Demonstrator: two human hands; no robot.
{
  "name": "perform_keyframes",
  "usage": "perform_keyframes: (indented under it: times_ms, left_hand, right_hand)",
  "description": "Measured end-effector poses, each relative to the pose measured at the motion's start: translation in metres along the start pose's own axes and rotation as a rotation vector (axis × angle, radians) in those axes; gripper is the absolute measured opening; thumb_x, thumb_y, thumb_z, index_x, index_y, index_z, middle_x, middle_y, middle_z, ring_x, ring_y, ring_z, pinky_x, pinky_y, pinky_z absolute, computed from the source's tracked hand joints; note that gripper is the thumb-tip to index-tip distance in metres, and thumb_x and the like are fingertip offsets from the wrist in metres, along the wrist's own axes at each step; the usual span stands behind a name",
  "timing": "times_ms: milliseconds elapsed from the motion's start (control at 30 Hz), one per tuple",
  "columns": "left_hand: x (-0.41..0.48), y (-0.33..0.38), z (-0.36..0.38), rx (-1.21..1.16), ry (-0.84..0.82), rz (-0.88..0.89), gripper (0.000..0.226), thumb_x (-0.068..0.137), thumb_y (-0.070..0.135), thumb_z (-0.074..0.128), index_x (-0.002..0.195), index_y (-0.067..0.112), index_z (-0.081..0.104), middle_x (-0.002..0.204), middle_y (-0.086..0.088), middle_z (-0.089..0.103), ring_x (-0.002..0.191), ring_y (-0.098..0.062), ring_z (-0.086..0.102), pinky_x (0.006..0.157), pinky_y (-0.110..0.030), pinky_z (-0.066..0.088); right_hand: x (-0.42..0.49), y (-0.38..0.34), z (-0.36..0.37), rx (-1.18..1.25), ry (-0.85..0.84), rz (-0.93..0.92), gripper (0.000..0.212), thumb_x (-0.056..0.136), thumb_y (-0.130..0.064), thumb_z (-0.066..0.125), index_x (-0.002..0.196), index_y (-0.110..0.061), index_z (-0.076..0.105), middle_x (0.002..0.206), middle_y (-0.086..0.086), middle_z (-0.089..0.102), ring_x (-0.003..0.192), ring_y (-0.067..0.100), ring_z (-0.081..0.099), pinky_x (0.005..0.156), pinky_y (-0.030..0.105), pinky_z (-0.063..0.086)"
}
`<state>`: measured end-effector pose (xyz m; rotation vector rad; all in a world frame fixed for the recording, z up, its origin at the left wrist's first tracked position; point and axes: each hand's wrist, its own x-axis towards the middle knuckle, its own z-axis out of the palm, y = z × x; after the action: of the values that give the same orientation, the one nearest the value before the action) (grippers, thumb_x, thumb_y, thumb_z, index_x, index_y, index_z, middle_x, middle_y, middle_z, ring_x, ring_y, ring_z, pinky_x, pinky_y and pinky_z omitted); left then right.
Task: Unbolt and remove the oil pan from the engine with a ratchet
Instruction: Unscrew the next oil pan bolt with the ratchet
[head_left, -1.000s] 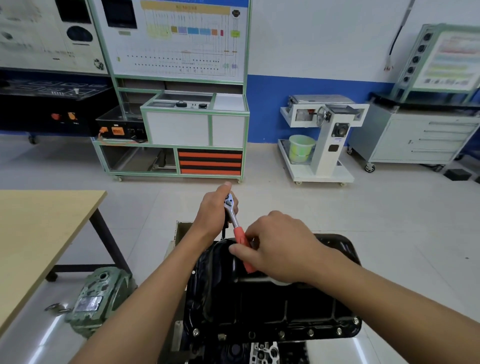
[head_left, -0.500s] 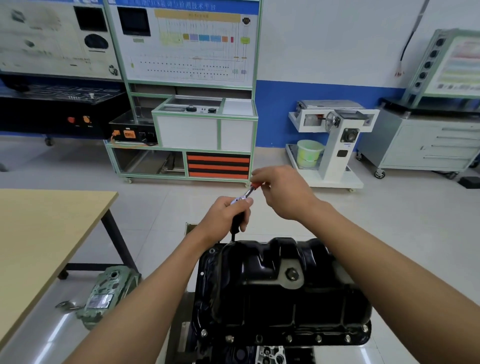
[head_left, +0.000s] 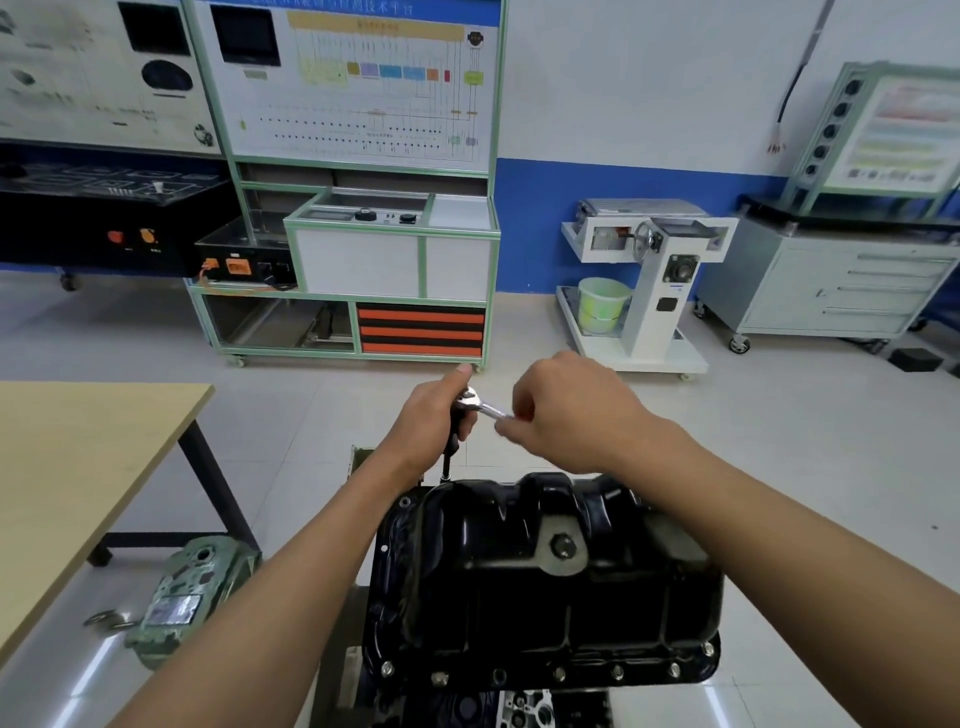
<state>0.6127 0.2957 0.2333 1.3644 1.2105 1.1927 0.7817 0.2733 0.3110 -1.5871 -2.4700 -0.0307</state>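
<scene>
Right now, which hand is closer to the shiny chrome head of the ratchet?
Left. The left hand grips the black extension directly under the chrome ratchet head, thumb beside it; the right hand holds the handle, off to its right.

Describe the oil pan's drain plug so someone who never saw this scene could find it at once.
Find the black oil pan in the lower middle of the view. On its upper face, right of centre, a grey patch holds the drain plug, one large hex head. Unlike the small shiny flange bolts lined along the near rim, it sits alone on the pan's body.
</scene>
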Motion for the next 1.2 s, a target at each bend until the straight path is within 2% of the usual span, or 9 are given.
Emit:
perform_keyframes:
  times_ms: [233,400,567,633,733,867,933,1100,1200]
  left_hand:
    - [-0.002,0.001,0.005,-0.05,0.003,-0.04,0.058,0.104,0.048,0.043,0.053,0.026,0.057,0.057,-0.002,0.052,0.055,-0.018,0.045,0.056,-0.031,0.035]
    - [-0.005,-0.001,-0.006,0.019,-0.092,0.029,0.059,0.088,0.058,0.046,0.071,0.004,0.061,0.068,-0.017,0.059,0.064,-0.025,0.049,0.062,-0.036,0.038]
    - [-0.008,-0.003,-0.009,0.06,-0.139,0.081,0.057,0.095,0.051,0.04,0.06,0.012,0.064,0.066,-0.009,0.063,0.062,-0.02,0.051,0.058,-0.026,0.042]
    - [-0.01,-0.003,-0.01,0.016,-0.157,0.068,0.051,0.094,0.047,0.041,0.059,0.019,0.064,0.066,-0.01,0.062,0.061,-0.02,0.05,0.057,-0.027,0.042]
    - [-0.012,-0.004,-0.011,-0.022,-0.177,0.06,0.05,0.094,0.046,0.039,0.06,0.018,0.063,0.065,-0.012,0.06,0.064,-0.024,0.049,0.064,-0.036,0.039]
    - [-0.011,-0.006,-0.013,-0.027,-0.205,0.078,0.057,0.096,0.051,0.036,0.058,0.014,0.059,0.063,-0.014,0.055,0.065,-0.027,0.046,0.066,-0.038,0.036]
    - [-0.011,-0.006,-0.012,-0.02,-0.159,0.065,0.062,0.092,0.061,0.036,0.056,0.016,0.058,0.062,-0.014,0.054,0.066,-0.026,0.047,0.065,-0.037,0.036]
    - [-0.01,-0.005,-0.006,-0.051,-0.059,0.016,0.059,0.088,0.067,0.04,0.059,0.019,0.06,0.066,-0.01,0.056,0.064,-0.022,0.047,0.061,-0.035,0.035]
    - [-0.01,-0.002,-0.004,-0.037,-0.042,0.015,0.058,0.092,0.061,0.038,0.063,0.015,0.06,0.066,-0.009,0.057,0.061,-0.018,0.046,0.061,-0.034,0.035]
  right_hand:
    - [-0.018,-0.034,0.0,0.158,-0.121,-0.061,0.039,0.078,-0.056,0.068,0.062,-0.021,0.061,0.065,-0.006,0.061,0.066,0.014,0.058,0.061,0.032,0.049]
    - [-0.007,-0.014,-0.016,0.21,-0.229,-0.03,0.023,0.076,-0.041,0.079,0.072,-0.019,0.076,0.07,0.0,0.071,0.07,0.017,0.064,0.069,0.039,0.057]
    - [0.013,-0.005,-0.012,0.007,-0.105,0.001,0.01,0.082,-0.026,0.075,0.091,-0.029,0.075,0.089,-0.004,0.069,0.085,0.022,0.064,0.069,0.032,0.052]
    - [0.024,-0.002,-0.004,-0.05,-0.034,-0.009,0.018,0.087,-0.017,0.067,0.095,-0.03,0.075,0.094,-0.001,0.068,0.089,0.025,0.062,0.068,0.033,0.049]
    - [0.037,-0.001,0.009,-0.018,0.035,-0.094,0.028,0.093,-0.011,0.057,0.106,-0.027,0.075,0.108,0.0,0.07,0.103,0.027,0.059,0.082,0.04,0.052]
    - [0.039,-0.001,0.02,0.125,0.037,-0.236,0.035,0.095,-0.001,0.051,0.119,-0.015,0.071,0.135,0.002,0.062,0.127,0.025,0.051,0.105,0.038,0.041]
    - [0.034,0.003,0.021,0.15,0.029,-0.249,0.038,0.096,-0.005,0.053,0.128,-0.019,0.066,0.14,-0.002,0.058,0.131,0.022,0.047,0.106,0.037,0.039]
    - [0.016,0.006,0.0,-0.033,-0.003,-0.115,0.019,0.091,-0.037,0.059,0.097,-0.026,0.074,0.095,-0.003,0.069,0.096,0.024,0.06,0.077,0.038,0.053]
    - [0.0,-0.008,-0.009,0.021,-0.126,-0.064,0.025,0.082,-0.048,0.068,0.082,-0.024,0.074,0.078,-0.005,0.068,0.082,0.022,0.063,0.068,0.034,0.054]
